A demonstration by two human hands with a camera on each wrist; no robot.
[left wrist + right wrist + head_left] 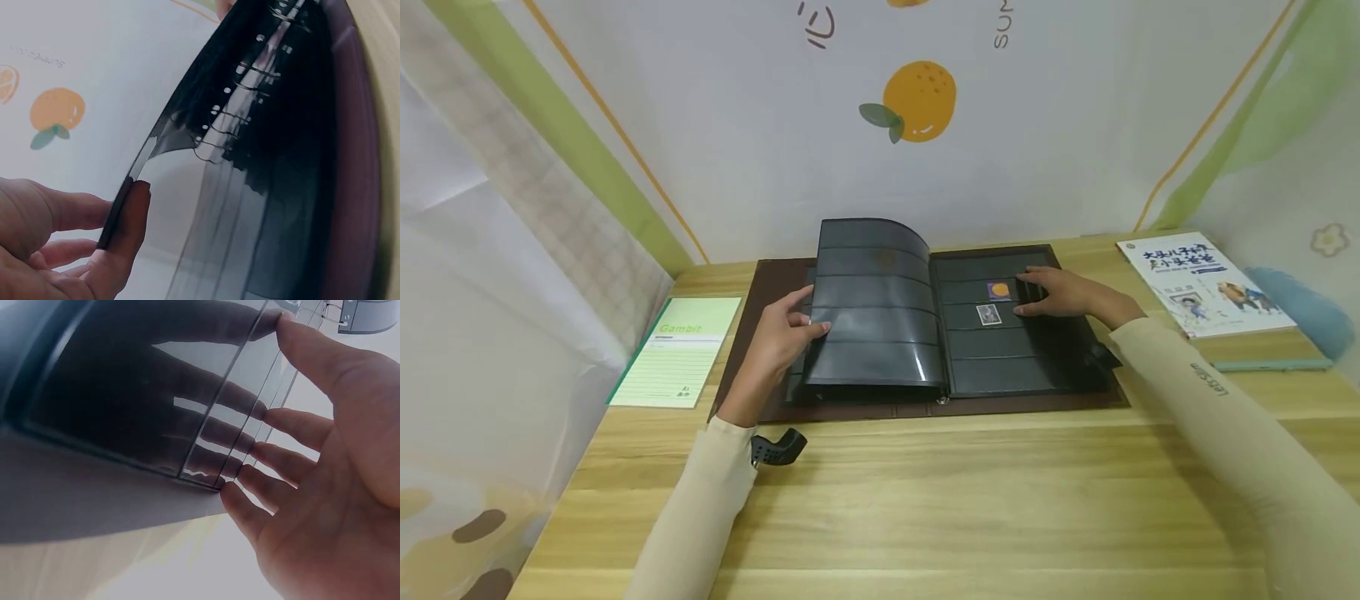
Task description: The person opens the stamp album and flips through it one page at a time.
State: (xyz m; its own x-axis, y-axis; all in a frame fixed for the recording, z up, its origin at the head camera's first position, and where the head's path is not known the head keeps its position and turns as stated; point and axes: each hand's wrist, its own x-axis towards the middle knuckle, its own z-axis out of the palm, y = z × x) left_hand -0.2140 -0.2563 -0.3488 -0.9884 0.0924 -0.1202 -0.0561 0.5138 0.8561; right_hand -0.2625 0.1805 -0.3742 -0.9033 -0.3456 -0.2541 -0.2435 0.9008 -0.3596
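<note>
A ring-bound stamp album (1037, 404) with a brown cover lies spread on the wooden table. My left hand (777, 335) pinches the outer edge of one black page (874, 304), thumb on one side and fingers on the other. That page stands raised and bowed; the metal rings (240, 87) show in the left wrist view. On the flat right page (1000, 375), a purple stamp with an orange disc (998, 291) sits above a grey stamp (988, 314). My right hand (1063, 293) rests spread fingertips on this page, just right of the stamps.
A pale green notepad (677, 350) marked "Gambit" lies left of the album. At the right is a white picture book (1206, 283) on another book with a teal edge (1270, 365). Behind the table hangs a white sheet (1045, 167) printed with oranges.
</note>
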